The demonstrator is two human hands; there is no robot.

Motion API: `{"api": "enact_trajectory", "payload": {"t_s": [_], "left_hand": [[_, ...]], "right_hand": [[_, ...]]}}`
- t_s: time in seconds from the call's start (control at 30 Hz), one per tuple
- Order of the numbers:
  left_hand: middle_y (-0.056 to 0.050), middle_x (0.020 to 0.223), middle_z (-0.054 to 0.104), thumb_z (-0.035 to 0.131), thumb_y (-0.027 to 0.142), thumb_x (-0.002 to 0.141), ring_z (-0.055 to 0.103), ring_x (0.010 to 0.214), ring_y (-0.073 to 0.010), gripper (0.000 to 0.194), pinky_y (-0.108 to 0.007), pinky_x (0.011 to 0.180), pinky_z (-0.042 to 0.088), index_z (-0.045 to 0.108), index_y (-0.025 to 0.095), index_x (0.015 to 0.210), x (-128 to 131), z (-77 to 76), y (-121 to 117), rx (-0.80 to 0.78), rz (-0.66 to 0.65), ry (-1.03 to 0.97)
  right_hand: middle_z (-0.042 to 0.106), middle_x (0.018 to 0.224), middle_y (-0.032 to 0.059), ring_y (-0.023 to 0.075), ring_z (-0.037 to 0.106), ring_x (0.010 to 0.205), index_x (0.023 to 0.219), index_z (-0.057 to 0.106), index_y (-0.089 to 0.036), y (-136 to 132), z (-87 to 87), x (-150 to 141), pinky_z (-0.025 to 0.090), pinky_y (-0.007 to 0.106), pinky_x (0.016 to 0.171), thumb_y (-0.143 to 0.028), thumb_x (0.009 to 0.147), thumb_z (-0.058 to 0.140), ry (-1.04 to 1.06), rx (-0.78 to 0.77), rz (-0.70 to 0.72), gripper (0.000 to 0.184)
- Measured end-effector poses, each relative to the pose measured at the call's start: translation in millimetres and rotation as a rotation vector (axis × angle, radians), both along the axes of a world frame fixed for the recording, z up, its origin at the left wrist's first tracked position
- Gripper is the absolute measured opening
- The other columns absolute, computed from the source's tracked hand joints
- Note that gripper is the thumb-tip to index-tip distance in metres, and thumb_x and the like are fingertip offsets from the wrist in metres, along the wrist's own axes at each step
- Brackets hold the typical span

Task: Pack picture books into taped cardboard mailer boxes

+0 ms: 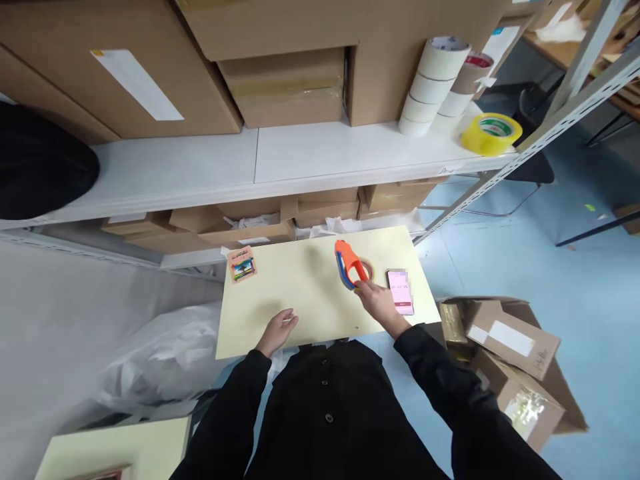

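Note:
My right hand (376,303) is closed around the lower end of an orange tape dispenser (347,252) with a blue strip along its left side. Behind it a ring-shaped tape roll (371,269) shows in part; whether that roll sits in the dispenser or on the table I cannot tell. My left hand (276,332) hovers at the front of the pale yellow table (300,280), fingers loosely bent and apart, holding nothing. A small pink picture card (243,265) lies at the table's far left corner. Right of my right hand lies a phone (401,292) with a lit pink screen.
Beyond the table, a grey shelf (200,167) bears large cardboard boxes (125,67), stacked tape rolls (430,87) and a yellow tape roll (491,135). On the floor at right stands an open carton (570,400) of boxes. A translucent plastic bag (160,360) sits at left.

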State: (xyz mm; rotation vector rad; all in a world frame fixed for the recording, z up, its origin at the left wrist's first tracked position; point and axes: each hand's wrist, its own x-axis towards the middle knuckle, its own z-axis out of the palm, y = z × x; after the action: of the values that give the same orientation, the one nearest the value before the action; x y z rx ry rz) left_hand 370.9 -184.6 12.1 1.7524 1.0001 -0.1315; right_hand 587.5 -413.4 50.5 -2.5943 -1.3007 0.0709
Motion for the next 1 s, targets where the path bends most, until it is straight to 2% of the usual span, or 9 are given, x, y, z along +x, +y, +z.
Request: {"api": "enact_trajectory", "payload": {"t_s": [0.07,0.17,0.27,0.37,0.47,0.7,0.83,1.0], "left_hand": [[-0.014,0.113,0.068,0.062,0.05,0.074,0.066,0.103,-0.0235,0.053,-0.035,0.093,0.051,0.061,0.013,0.112,-1,0.1,-2,0.009,-0.008,0.022],[-0.015,0.116,0.066,0.059,0.048,0.076,0.066,0.102,-0.023,0.054,-0.034,0.092,0.051,0.058,0.012,0.116,-5,-0.1,-6,0.008,-0.014,0.038],[-0.016,0.118,0.065,0.057,0.047,0.076,0.066,0.103,-0.0239,0.055,-0.034,0.091,0.051,0.057,0.011,0.118,-9,1.2,-12,0.011,-0.015,0.063],[-0.016,0.12,0.064,0.057,0.048,0.077,0.065,0.104,-0.0252,0.054,-0.035,0.089,0.052,0.057,0.014,0.119,-14,5.6,-17,0.014,-0.017,0.095],[-0.015,0.121,0.064,0.057,0.05,0.077,0.065,0.105,-0.026,0.055,-0.034,0.087,0.053,0.058,0.016,0.12,-19,9.9,-18,0.013,-0.003,0.118],[-0.013,0.121,0.064,0.056,0.049,0.078,0.065,0.104,-0.0244,0.053,-0.033,0.085,0.053,0.057,0.018,0.12,-35,0.0,-11,0.036,0.045,0.149],[-0.012,0.12,0.065,0.056,0.049,0.078,0.066,0.101,-0.0236,0.055,-0.033,0.085,0.054,0.057,0.016,0.122,-43,-1.3,-9,0.032,0.101,0.16],[-0.014,0.119,0.065,0.058,0.049,0.075,0.066,0.1,-0.0251,0.056,-0.035,0.087,0.052,0.058,0.015,0.12,-56,3.9,-8,0.021,0.178,0.154]], "right_hand": [[0.071,0.091,0.009,0.0158,0.064,0.071,0.105,0.064,-0.021,-7,-31.5,-13,0.031,0.024,0.055,-0.031,0.097,0.04,0.073,-0.078,0.02,0.028],[0.072,0.088,0.0097,0.0176,0.066,0.072,0.109,0.063,-0.02,-13,-63.6,-25,0.033,0.025,0.056,-0.032,0.096,0.04,0.148,-0.174,0.016,0.029],[0.072,0.087,0.0115,0.0197,0.067,0.073,0.114,0.062,-0.019,-12,-81.4,-30,0.034,0.026,0.057,-0.033,0.097,0.038,0.189,-0.24,0.009,0.032],[0.072,0.088,0.0137,0.0216,0.068,0.075,0.108,0.064,-0.018,-8,-91.6,-30,0.037,0.027,0.059,-0.032,0.097,0.036,0.22,-0.299,0.031,0.033],[0.072,0.09,0.0151,0.0223,0.068,0.079,0.104,0.065,-0.017,-6,-97.6,-30,0.039,0.027,0.061,-0.032,0.097,0.036,0.242,-0.354,0.032,0.034],[0.068,0.11,0.0139,0.0222,0.069,0.084,0.13,0.051,-0.021,-12,-97.7,-31,0.044,0.027,0.062,-0.04,0.095,0.04,0.257,-0.452,0.009,0.042],[0.064,0.122,0.0146,0.0219,0.069,0.083,0.134,0.048,-0.019,-17,-93.6,-36,0.045,0.027,0.061,-0.042,0.095,0.038,0.222,-0.393,0.021,0.046],[0.065,0.12,0.0155,0.0235,0.069,0.079,0.128,0.055,-0.017,-15,-85.1,-37,0.045,0.028,0.059,-0.044,0.094,0.039,0.185,-0.225,0.012,0.046]]}}
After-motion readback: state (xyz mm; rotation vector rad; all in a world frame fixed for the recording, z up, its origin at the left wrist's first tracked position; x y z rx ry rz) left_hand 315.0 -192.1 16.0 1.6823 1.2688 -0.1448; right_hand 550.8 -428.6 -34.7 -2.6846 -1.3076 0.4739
